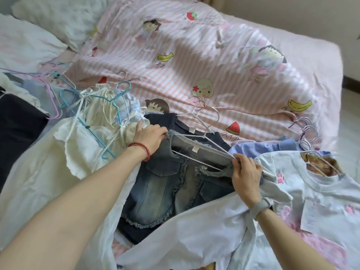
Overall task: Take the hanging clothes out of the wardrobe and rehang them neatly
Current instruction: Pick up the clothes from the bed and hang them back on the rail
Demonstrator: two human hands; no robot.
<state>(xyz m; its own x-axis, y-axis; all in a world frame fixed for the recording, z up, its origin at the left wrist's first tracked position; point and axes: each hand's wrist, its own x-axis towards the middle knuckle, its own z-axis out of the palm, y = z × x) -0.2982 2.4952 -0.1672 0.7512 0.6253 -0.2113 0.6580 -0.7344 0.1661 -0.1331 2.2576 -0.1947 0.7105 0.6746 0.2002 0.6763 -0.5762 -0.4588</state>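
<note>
Near the bottom of the frame, two bare arms reach out over a bed (321,61) piled with clothes. Between them lies a denim vest (165,184) on a white wire hanger (196,142), about in the middle of the picture. The left hand (151,138) pinches one shoulder of the vest and the right hand (246,173) grips the other shoulder at the hanger's tip. The hands are apart, one at each end, most likely so the vest sits straight on its hanger.

A white shirt (185,236) drapes over the bottom of the vest and could get in the way when it is lifted. On the right lies a pale shirt with pink paw prints (319,193), and past it a bunch of silver hangers (307,131) sits on more clothes. On the left, a cream top (93,145) is tangled with strings and blue hangers (91,106), which may snag.

Farther back, a pink striped blanket (204,61) with cartoon pictures covers the bed. White pillows (54,14) sit at the upper left. No wardrobe shows.
</note>
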